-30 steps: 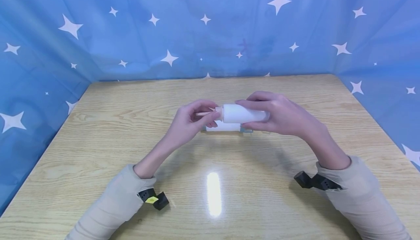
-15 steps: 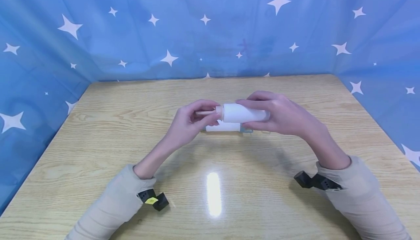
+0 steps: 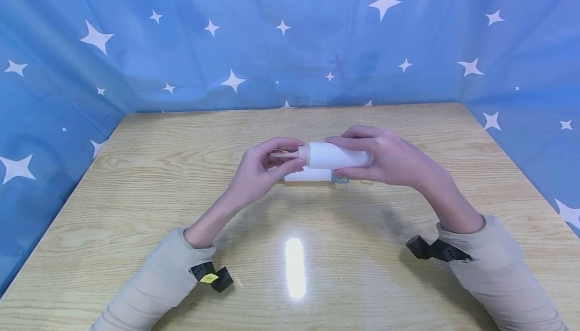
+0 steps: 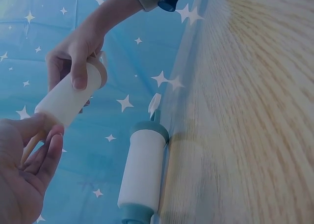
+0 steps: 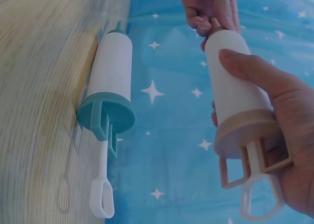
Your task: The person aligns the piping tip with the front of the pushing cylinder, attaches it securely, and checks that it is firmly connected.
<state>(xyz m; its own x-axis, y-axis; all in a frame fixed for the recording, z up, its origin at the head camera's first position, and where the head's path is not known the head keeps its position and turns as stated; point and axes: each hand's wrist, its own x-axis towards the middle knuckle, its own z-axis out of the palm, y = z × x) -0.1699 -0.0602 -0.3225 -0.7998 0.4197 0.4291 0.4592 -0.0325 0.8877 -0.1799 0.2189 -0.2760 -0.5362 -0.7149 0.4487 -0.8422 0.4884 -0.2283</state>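
A piping syringe [image 3: 337, 156] with a white barrel and beige ends is held level above the table. My right hand [image 3: 389, 159] grips its barrel near the handle end, thumb along the side. The beige finger loops and white pull ring [image 5: 260, 197] show in the right wrist view. At the other end, my left hand [image 3: 258, 171] pinches the beige nozzle collar between thumb and fingers. The slim nozzle [image 3: 284, 155] points left into that palm. Just beyond and below, a second piping syringe [image 4: 142, 167], white with teal ends, lies on the table, partly hidden in the head view.
The wooden table [image 3: 217, 291] carries a bright light reflection near its front. Blue cloth with white stars [image 3: 281, 39] hangs at the back and both sides. Black cameras [image 3: 212, 274] sit on both sleeves.
My left thumb and fingertips shift slightly on the nozzle collar. The right hand and the syringe stay almost still, and the teal-ended syringe has not moved.
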